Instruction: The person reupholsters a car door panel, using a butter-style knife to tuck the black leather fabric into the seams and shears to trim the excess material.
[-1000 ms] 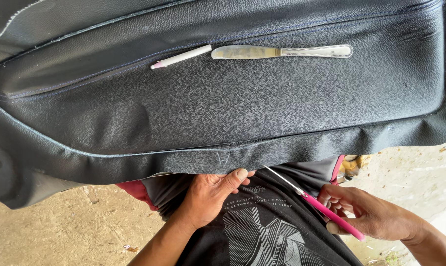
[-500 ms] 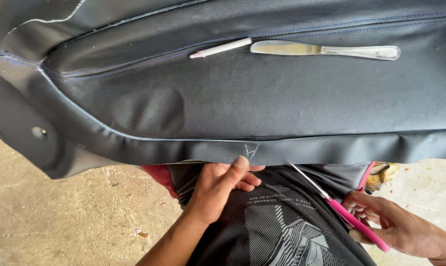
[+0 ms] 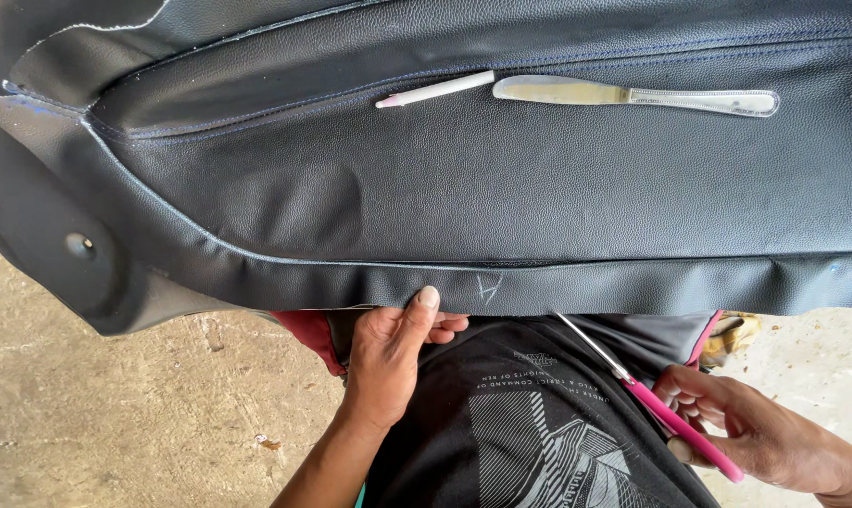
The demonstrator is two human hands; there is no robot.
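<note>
A black leather seat cover (image 3: 501,207) with blue stitching lies across a seat in front of me. My left hand (image 3: 398,343) grips its lower edge from beneath, thumb on top beside a white chalk mark (image 3: 488,287). My right hand (image 3: 755,433) is lower right, closed on a pink-handled tool (image 3: 684,428) whose thin metal shaft (image 3: 590,346) points up toward the cover's edge. On top of the cover rest a white marking pencil (image 3: 435,89) and a metal table knife (image 3: 633,94).
Bare concrete floor (image 3: 134,414) shows at lower left and lower right. A round stud (image 3: 79,246) sits in the cover's left flap. My black printed shirt (image 3: 529,423) fills the space between my hands, with red cloth (image 3: 308,329) beside it.
The view has shifted so the cover and the tools on it appear further right. My left thumb now presses the edge left of the chalk mark. My right hand stays low with the tool.
</note>
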